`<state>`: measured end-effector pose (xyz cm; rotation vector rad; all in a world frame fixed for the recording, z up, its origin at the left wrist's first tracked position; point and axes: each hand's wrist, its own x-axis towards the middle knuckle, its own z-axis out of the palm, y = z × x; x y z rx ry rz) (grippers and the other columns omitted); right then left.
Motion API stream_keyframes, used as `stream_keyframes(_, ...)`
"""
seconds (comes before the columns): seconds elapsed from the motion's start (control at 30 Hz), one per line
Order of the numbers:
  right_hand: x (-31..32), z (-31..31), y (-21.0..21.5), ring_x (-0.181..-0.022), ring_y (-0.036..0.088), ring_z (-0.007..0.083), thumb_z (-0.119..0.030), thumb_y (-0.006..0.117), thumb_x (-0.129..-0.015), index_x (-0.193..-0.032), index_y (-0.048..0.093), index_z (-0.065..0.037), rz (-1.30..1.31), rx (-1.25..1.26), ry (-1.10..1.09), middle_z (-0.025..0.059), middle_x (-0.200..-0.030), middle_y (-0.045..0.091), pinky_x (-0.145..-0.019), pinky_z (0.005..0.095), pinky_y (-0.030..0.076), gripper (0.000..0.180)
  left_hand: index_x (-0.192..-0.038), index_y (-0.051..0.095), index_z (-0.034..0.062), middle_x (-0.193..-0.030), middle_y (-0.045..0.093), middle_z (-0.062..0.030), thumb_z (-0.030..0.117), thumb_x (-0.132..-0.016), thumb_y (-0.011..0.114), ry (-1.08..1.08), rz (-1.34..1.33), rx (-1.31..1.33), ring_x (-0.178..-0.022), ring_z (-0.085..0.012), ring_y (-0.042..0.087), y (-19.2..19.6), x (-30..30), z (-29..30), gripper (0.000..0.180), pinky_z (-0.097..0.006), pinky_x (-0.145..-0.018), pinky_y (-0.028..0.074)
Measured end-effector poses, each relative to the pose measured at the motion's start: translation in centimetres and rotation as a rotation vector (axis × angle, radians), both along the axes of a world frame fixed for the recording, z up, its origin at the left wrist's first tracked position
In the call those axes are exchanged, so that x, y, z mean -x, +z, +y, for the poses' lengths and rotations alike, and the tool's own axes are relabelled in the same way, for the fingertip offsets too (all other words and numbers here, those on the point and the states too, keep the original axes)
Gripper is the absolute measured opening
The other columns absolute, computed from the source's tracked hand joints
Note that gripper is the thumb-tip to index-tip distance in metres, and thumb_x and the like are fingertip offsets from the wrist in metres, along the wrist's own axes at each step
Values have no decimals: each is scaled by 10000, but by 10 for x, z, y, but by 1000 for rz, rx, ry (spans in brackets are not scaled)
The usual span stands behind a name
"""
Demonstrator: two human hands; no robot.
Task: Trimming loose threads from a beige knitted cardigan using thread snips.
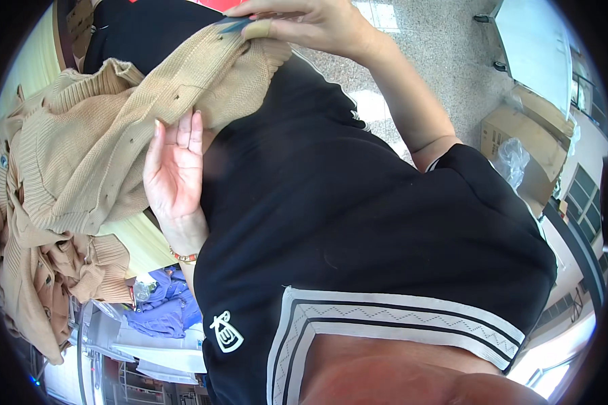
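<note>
A tan knitted cardigan is draped across my lap and off to the left, its ribbed button band running diagonally with small dark holes or marks along it. My right hand is at the band's far end, fingers closed around what look like small blue thread snips whose tip lies against the knit. A beige cover wraps the thumb. Palm up, my left hand is open with its fingers stretched out. Its fingertips touch the lower edge of the band and are partly hidden beneath it.
More tan knitwear hangs in a heap at the left. Below it lies a purple-blue garment. To the right stand an open cardboard box with a clear plastic bag and a white wheeled panel on the speckled floor.
</note>
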<state>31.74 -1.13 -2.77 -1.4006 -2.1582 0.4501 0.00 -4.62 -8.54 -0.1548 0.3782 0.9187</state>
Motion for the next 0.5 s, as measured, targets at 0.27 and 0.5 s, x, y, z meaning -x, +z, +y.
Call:
stream_keyframes(0.27,2,3,-13,-789,657,282,-300,762,-884,-1118,765,-122,168,80,75,95,-872,617,-665,380,516,295,-1377,490,-46,-1495,484,-213,67,-1071,458,15,2,-58,-1439,-332,419,-3,10,-4,328,-511,-1251,298)
stream_keyframes(0.5,-1,-5,-13,-797,664,278,-286,760,-887,-1116,767,-115,178,87,63,94,-886,632,-672,371,524,286,-1398,472,-43,-1505,477,-211,80,-1080,437,7,-51,-40,-1450,-339,405,-6,7,-6,342,-512,-1247,306)
